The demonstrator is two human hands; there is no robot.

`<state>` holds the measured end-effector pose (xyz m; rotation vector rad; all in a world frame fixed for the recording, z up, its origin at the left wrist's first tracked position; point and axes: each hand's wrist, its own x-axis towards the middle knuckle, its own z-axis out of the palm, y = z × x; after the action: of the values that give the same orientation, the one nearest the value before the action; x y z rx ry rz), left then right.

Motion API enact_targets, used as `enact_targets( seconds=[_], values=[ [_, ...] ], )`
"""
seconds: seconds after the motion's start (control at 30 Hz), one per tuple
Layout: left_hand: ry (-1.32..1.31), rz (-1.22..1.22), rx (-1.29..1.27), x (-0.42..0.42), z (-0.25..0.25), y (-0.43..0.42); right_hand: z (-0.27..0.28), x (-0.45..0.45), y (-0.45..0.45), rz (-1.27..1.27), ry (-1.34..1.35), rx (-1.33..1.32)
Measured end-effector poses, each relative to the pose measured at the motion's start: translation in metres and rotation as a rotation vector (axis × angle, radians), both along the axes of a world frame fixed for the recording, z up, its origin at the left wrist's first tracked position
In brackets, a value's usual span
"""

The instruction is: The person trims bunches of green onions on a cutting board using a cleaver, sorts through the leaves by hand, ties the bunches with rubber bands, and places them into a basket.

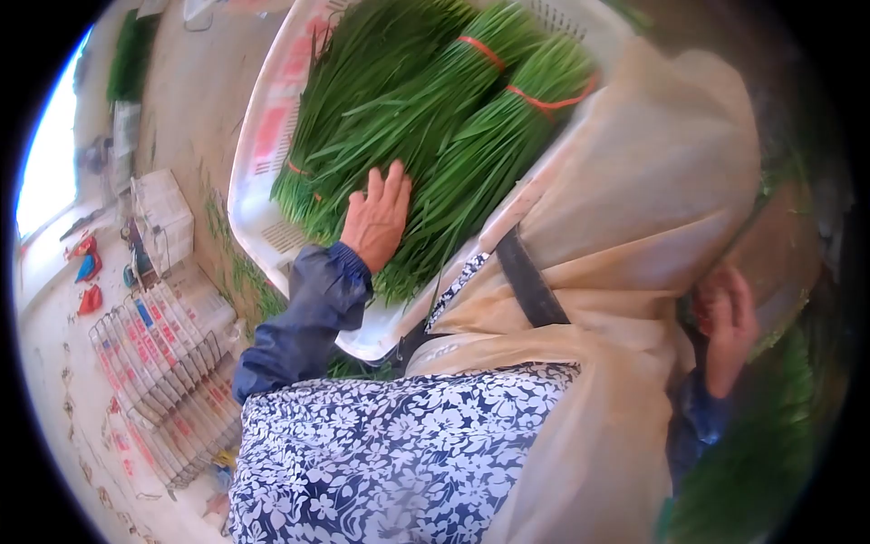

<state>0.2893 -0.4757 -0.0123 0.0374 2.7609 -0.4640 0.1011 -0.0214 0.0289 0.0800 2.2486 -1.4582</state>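
Observation:
My left hand (376, 218), in a dark blue sleeve, lies on bunches of long green leaves that look like Chinese chives (399, 127). Its fingers are stretched out flat, gripping nothing. Red bands circle some of the bunches, which are laid side by side in a white plastic crate (243, 195). Off to the right, beside the tan apron (625, 208), is my right hand (728, 322). It is blurred, and its fingers look bent. Whether anything is in them is not clear.
Stacked white crates (159, 349) with red markings stand at the left, near a white box (163, 218). Red and blue items (89, 263) lie by the wall. More greens (770, 435) are at lower right, and loose leaves (254, 286) litter the floor beside the crate.

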Motion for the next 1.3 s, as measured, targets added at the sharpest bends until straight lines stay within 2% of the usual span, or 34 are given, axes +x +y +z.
enact_targets(
  seconds=[0.03, 0.1, 0.13, 0.17, 0.23, 0.3, 0.33, 0.4, 0.5, 0.63, 0.73, 0.83, 0.9, 0.97, 1.03, 1.07, 1.13, 1.2, 1.27, 1.3],
  values=[
    [-0.008, 0.012, -0.002, 0.012, 0.011, 0.002, 0.003, -0.001, -0.001, 0.012, -0.008, -0.002],
    [-0.556, 0.248, 0.201, -0.003, 0.065, 0.009, 0.01, -0.005, -0.004, -0.02, -0.049, 0.051],
    [-0.918, 0.408, 0.313, -0.036, 0.092, 0.004, 0.004, -0.005, 0.002, 0.006, -0.004, 0.025],
    [-0.919, 0.416, 0.314, -0.039, 0.089, -0.009, 0.003, -0.008, 0.003, 0.013, -0.006, 0.022],
    [-0.027, 0.256, 0.919, -0.044, 0.087, -0.041, 0.003, -0.013, 0.002, 0.116, 0.205, 0.037],
    [0.443, 0.376, 0.874, -0.081, 0.071, -0.036, 0.006, -0.012, -0.003, 0.083, 0.196, 0.079],
    [0.444, 0.367, 0.879, -0.09, 0.051, -0.049, 0.007, -0.012, -0.004, 0.082, 0.194, 0.052],
    [0.269, 0.011, 0.416, -0.095, 0.001, -0.074, 0.01, -0.01, -0.006, 0.07, 0.192, 0.029],
    [0.139, 0.056, 0.337, -0.095, -0.012, -0.08, 0.015, -0.008, -0.004, 0.06, 0.122, 0.059],
    [0.157, 0.051, 0.305, -0.099, -0.01, -0.095, 0.007, -0.009, -0.008, 0.094, 0.185, 0.088],
    [0.115, -0.04, 0.254, -0.099, -0.009, -0.098, 0.004, -0.007, -0.012, 0.053, 0.169, 0.101],
    [0.106, -0.056, 0.263, -0.076, -0.033, -0.112, 0.008, -0.008, -0.013, 0.061, 0.096, 0.057],
    [-0.095, 0.041, 0.129, -0.055, -0.021, -0.097, 0.007, -0.009, -0.012, 0.028, 0.099, 0.089],
    [-0.678, 0.254, -0.05, -0.073, 0.032, -0.063, 0.0, -0.004, -0.005, 0.008, 0.092, 0.037],
    [-0.439, 0.279, 0.17, -0.087, 0.067, -0.063, 0.003, -0.008, -0.003, 0.069, 0.089, 0.039],
    [-0.412, 0.255, 0.165, -0.107, 0.069, -0.064, 0.005, -0.008, -0.004, 0.055, 0.1, 0.036],
    [0.307, 0.517, 0.839, -0.15, 0.068, -0.056, 0.009, -0.009, -0.007, 0.026, 0.126, 0.032],
    [0.663, 0.293, 0.847, -0.208, 0.009, -0.053, 0.011, -0.008, -0.009, 0.023, 0.155, -0.008],
    [0.316, 0.261, 0.604, -0.244, -0.021, -0.034, 0.011, -0.003, -0.008, 0.033, 0.204, -0.011],
    [0.247, 0.247, 0.476, -0.251, -0.054, -0.033, 0.01, -0.001, -0.005, 0.063, 0.236, -0.01]
  ],
)
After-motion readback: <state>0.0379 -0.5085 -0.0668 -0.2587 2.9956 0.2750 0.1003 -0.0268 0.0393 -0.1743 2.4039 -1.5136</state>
